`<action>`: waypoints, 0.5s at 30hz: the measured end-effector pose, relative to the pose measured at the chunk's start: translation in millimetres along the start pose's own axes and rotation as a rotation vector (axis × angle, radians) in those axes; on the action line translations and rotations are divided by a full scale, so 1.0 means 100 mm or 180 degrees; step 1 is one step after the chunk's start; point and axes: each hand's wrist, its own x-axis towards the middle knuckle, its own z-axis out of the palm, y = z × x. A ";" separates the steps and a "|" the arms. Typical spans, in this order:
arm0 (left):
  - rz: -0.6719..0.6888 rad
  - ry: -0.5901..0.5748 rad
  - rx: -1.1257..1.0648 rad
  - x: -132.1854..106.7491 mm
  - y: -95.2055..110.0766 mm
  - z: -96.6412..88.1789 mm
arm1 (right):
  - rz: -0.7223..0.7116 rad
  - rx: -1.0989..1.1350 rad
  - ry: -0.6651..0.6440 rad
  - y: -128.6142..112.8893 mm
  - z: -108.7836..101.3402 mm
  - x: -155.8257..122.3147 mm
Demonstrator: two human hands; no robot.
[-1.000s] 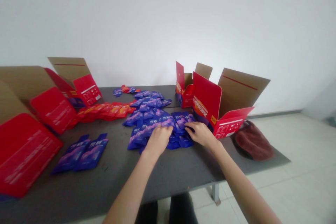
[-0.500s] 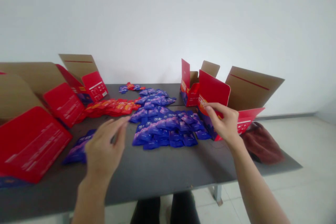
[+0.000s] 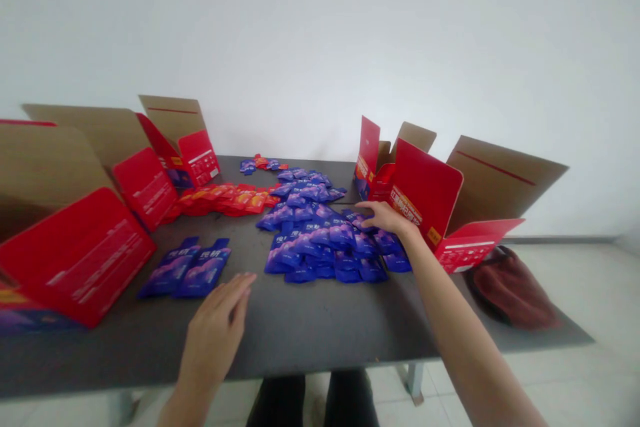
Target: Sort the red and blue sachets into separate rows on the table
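My left hand [image 3: 216, 330] lies flat and open on the dark table [image 3: 310, 333], holding nothing, just right of two blue sachets [image 3: 187, 268]. My right hand [image 3: 383, 217] reaches forward with fingers spread onto the right edge of a pile of blue sachets [image 3: 323, 240]; it rests on them, and I see no grip. A red open carton [image 3: 440, 203] stands right beside that hand.
A row of red sachets [image 3: 227, 199] lies behind the blue pile. Several open red cartons [image 3: 85, 240] stand at the left, another [image 3: 375, 163] at the back right. A dark red cloth [image 3: 513, 293] lies at the table's right edge. The wall is close behind.
My left hand came down and back onto the table, flat. My right hand dropped from in front of the red carton onto the blue pile. The view shifted left.
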 end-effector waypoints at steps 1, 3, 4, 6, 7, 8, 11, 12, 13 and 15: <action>0.0085 -0.0039 -0.0159 0.01 0.11 0.05 | 0.0080 -0.0023 -0.0157 0.10 0.07 0.03; 0.0199 -0.0081 -0.0398 0.01 0.31 0.15 | 0.0164 -0.0087 -0.0310 0.22 0.18 0.06; 0.0250 -0.0110 -0.0475 0.01 0.38 0.19 | 0.0153 -0.0133 -0.0351 0.25 0.21 0.07; 0.0331 -0.0189 -0.0560 0.00 0.46 0.25 | 0.0028 -0.0181 -0.0431 0.28 0.23 0.09; 0.0362 -0.0232 -0.0573 -0.01 0.47 0.27 | -0.0047 -0.0199 -0.0484 0.29 0.23 0.10; 0.0385 -0.0260 -0.0573 -0.01 0.46 0.29 | -0.0106 -0.0212 -0.0532 0.29 0.22 0.11; 0.0417 -0.0260 -0.0567 -0.02 0.41 0.30 | -0.0159 -0.0233 -0.0538 0.27 0.21 0.12; 0.0429 -0.0254 -0.0572 -0.02 0.40 0.29 | -0.0144 -0.0256 -0.0491 0.25 0.21 0.12; 0.0436 -0.0255 -0.0584 -0.02 0.39 0.29 | -0.0121 -0.0299 -0.0425 0.23 0.22 0.10; 0.0432 -0.0268 -0.0613 -0.01 0.38 0.27 | -0.0076 -0.0512 -0.0232 0.15 0.23 0.06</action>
